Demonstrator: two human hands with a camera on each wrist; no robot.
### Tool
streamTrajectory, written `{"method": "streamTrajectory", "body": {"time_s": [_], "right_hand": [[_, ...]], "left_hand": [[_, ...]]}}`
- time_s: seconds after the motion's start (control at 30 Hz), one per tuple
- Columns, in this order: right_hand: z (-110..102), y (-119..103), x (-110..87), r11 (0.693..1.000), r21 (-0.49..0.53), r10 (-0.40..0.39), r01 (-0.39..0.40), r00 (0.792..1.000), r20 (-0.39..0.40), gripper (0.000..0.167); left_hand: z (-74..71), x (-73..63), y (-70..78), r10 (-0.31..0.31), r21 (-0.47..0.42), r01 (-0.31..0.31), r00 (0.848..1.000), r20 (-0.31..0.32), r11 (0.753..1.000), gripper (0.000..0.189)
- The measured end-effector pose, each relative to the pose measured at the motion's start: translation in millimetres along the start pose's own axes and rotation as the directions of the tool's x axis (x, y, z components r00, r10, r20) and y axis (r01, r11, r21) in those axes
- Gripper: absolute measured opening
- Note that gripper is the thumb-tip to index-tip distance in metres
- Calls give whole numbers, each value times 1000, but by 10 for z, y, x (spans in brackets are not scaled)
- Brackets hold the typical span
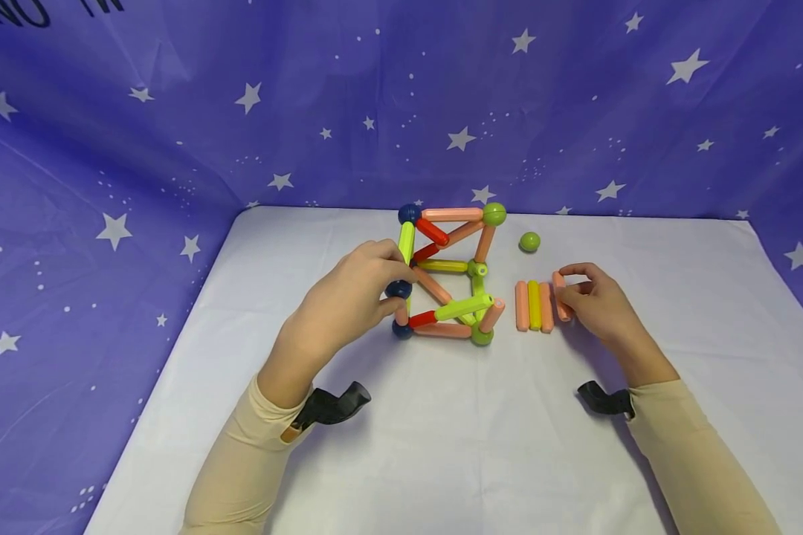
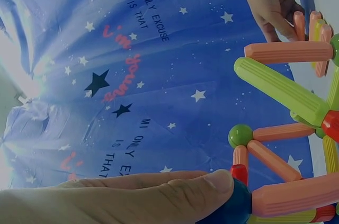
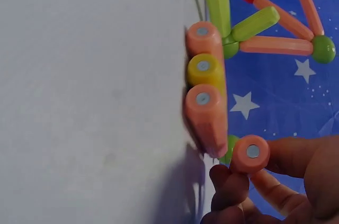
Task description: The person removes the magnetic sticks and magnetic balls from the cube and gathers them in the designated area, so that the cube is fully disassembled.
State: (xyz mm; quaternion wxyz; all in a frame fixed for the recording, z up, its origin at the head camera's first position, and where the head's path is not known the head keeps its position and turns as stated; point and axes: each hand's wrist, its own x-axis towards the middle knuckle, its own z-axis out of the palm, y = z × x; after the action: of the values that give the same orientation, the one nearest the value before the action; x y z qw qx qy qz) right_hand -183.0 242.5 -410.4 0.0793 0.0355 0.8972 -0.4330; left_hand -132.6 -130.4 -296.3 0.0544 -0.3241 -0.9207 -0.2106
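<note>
Your right hand is closed to a narrow pinch, holding a salmon-pink, faceted, plastic-looking rod just beside the right end of a side-by-side row of two pink rods and one yellow rod. Your left hand, also pinching, has thumb and fingers on a glossy dark blue ball at the left side of a multicoloured frame of rods and balls. Between frame and row you have a narrow gap; right of your right hand, the white cloth-covered surface runs wide to its slanting right edge, and a broad stretch lies on your near side. In the head view, the frame's farthest balls overlap the surface's far edge, where a purple star-printed cloth rises. A small bright green ball sits just beyond the row. Your held rod shows a round grey disc in its end, like those in the row, where yellow lies between the pinks. Lime, red, yellow and pink rods make up the frame
</note>
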Motion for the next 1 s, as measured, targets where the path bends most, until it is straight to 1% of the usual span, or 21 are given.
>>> {"method": "streamTrajectory", "body": {"time_s": [0.2, 0.33, 0.47, 0.6, 0.77, 0.83, 0.9, 1.0], "right_hand": [[1, 5, 6, 991, -129, 28, -26, 1000, 14, 47], [14, -8, 7, 980, -198, 20, -12, 999, 40, 47], [26, 7, 5, 969, -245, 6, 13, 997, 74, 47], [15, 2, -6, 966, -255, -7, 37, 993, 115, 47], [-7, -30, -26, 963, -268, 14, 25, 990, 143, 59], [-22, -50, -27, 961, -275, 8, 31, 990, 142, 63], [-40, -74, -27, 960, -276, -16, 53, 991, 135, 64], [-63, -128, -33, 956, -275, -73, 99, 992, 105, 64]], "left_hand": [[-17, 1, 7, -2, 1, 2, 1000, 6, 1000, 24], [-20, -1, 4, 1, 1, -1, 1000, 7, 1000, 24], [-20, -10, 3, -4, -3, 4, 1000, 14, 1000, 25], [-26, -12, 5, -6, 0, 6, 1000, 18, 1000, 25], [-23, -9, 5, -5, 7, 5, 1000, 23, 1000, 23], [-21, -8, 4, -5, 10, 5, 1000, 23, 1000, 23], [-20, -10, 5, -8, 11, 7, 1000, 23, 1000, 25], [-16, -15, 3, -11, 12, 11, 1000, 17, 1000, 27]]}}
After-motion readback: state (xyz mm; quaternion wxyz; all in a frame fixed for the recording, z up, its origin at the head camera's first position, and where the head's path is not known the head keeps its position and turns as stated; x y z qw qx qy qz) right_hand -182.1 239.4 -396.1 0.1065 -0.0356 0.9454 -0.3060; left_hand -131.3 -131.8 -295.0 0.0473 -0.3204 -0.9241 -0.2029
